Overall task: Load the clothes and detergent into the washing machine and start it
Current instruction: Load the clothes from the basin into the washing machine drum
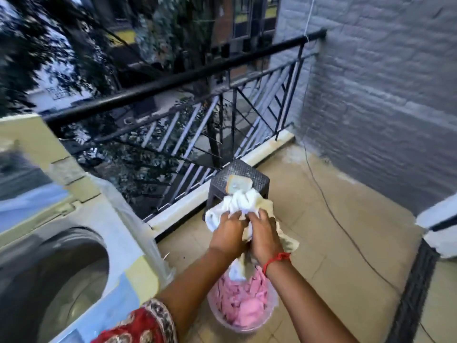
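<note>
Your red patterned sleeve [146, 323] is sitting at the bottom edge of the view, and from it your left arm is reaching forward over a round pink plastic laundry basket [241, 300] standing on the beige tiled floor [333, 243]. Your left hand [228, 232] and your right hand [263, 235], the one wearing a red thread bracelet [277, 259] at the wrist, are both gripping a crumpled white cloth [237, 204] with fingers curled tightly into the fabric. You are holding that bundle up above the basket, and a strip of it is trailing down between your wrists to the basket's rim. Pink clothes are lying inside the basket below.

To your left, a white front-loading washing machine [81, 243] is standing with its round drum opening [61, 280] facing you; the cloth is well apart from that opening. Yellow tape patches are showing on the machine's front.

Just beyond your hands, a dark woven-pattern plastic stool [238, 174] is standing beside a black metal balcony railing [197, 78], and a small pale rectangular item [238, 186] is lying on its top; you cannot tell what it is, because the picture is blurred. A thin dark cable [346, 231] is running across the floor along a grey painted brick wall [383, 95] on your right.
</note>
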A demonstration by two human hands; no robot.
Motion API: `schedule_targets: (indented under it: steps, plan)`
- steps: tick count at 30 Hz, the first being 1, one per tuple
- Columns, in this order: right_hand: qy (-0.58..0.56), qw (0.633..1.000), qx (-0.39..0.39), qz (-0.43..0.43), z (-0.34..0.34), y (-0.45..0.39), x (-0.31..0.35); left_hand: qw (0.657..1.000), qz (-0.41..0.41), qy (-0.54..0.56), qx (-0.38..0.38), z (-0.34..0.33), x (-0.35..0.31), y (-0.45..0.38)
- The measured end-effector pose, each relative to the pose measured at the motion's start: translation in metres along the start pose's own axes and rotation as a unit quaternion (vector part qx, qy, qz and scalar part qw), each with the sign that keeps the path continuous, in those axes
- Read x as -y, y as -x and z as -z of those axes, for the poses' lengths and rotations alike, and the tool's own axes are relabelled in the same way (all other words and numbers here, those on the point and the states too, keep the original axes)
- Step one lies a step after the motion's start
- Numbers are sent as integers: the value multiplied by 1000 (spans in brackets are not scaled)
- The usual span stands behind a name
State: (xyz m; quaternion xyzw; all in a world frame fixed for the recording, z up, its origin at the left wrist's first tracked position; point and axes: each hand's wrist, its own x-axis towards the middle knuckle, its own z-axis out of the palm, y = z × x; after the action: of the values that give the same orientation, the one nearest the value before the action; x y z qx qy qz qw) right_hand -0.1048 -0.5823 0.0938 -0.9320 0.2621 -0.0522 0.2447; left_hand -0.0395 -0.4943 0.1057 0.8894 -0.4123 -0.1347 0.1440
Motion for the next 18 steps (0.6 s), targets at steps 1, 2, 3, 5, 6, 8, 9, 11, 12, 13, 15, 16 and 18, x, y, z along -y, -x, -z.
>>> schedule_targets:
  steps: [1,2,3,5,6,8,9,11,12,13,15,16,18]
  plan:
    - [-14,1000,-9,14,10,-3,14,1000,8,1,-20,19,1,5]
    - [-24,999,-18,29,18,-5,28,999,12,-1,-46,36,2,10]
    - [-18,998,-32,50,25,-7,43,998,18,-6,-68,53,5,15]
    - [3,994,-57,93,39,-11,73,994,25,-17,-106,85,12,26]
    - [6,991,-68,112,44,-12,90,991,32,-27,-124,100,17,34]
    - [8,985,-82,154,51,-13,124,986,52,-37,-156,127,31,53]
    - [10,981,-85,175,53,-12,142,982,62,-43,-172,140,40,63]
    - [6,973,-89,215,54,-11,178,975,84,-50,-200,162,59,83]
    - [1,968,-85,236,53,-8,198,970,97,-53,-214,174,69,96]
    - [-4,963,-81,256,51,-5,219,966,112,-56,-226,185,81,109]
    - [-11,953,-76,294,47,1,259,956,132,-65,-253,208,101,137]
    - [-17,948,-72,311,43,5,280,950,144,-73,-267,218,114,152]
    - [-26,936,-55,346,32,16,320,938,170,-83,-290,234,141,180]
